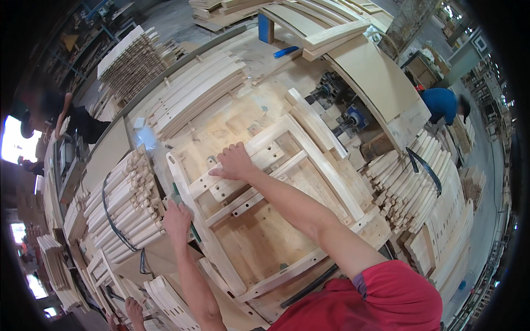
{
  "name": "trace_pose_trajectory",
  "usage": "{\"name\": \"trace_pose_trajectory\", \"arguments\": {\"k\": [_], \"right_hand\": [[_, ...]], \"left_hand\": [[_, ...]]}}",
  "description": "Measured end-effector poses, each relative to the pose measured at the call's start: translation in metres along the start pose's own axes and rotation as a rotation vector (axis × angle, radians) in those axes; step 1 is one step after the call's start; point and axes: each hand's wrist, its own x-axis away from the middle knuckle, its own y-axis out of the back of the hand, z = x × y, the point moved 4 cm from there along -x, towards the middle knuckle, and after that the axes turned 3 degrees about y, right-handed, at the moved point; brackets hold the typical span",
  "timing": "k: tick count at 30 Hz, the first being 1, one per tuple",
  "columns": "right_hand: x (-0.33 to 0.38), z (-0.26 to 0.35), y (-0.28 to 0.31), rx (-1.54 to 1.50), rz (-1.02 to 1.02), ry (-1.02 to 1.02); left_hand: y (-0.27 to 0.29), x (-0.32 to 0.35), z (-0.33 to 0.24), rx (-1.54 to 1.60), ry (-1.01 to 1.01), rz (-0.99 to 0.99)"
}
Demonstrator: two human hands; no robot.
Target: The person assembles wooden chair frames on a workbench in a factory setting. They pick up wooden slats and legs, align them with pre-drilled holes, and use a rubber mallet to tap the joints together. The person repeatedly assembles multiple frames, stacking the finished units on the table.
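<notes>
Pale rectangular wooden frame (326, 172) looks largely joined

It lies flat on the plywood worktop (270, 248), outer rails and crosspieces seemingly in place; whether fastening remains cannot be seen. The right hand (234, 163) lies over the wide, drilled wooden crosspiece (268, 155), the left hand (177, 220) at the left rail; whether either grip is closed, I cannot tell.

We could reach through the wooden frame (326, 170) just below the picture's centre. Strapped rods (122, 212) bar us at mid-left, a second bundle (406, 185) at right, stacked boards (199, 91) toward upper left.
</notes>
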Motion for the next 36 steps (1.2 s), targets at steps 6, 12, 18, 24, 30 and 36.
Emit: {"name": "trace_pose_trajectory", "arguments": {"k": [6,12,18,24,30,36], "right_hand": [[0.002,0.004,0.000,-0.017,-0.087,0.013],[0.005,0.004,-0.001,-0.030,-0.140,0.018],[0.004,0.005,0.000,0.003,-0.143,0.040],[-0.001,0.003,-0.004,0.030,-0.100,0.066],[-0.004,0.007,0.004,0.000,-0.005,0.063],[0.034,0.040,0.033,-0.885,-0.034,0.097]], "left_hand": [[0.000,0.001,0.005,-0.033,-0.001,-0.016],[0.003,0.002,0.001,-0.060,0.012,0.058],[-0.002,0.003,0.007,-0.044,-0.059,-0.083],[-0.004,0.001,0.005,0.072,-0.019,-0.043],[0.034,0.035,0.007,0.148,0.028,-0.331],[0.057,0.055,-0.018,0.606,-0.051,-0.142]]}}
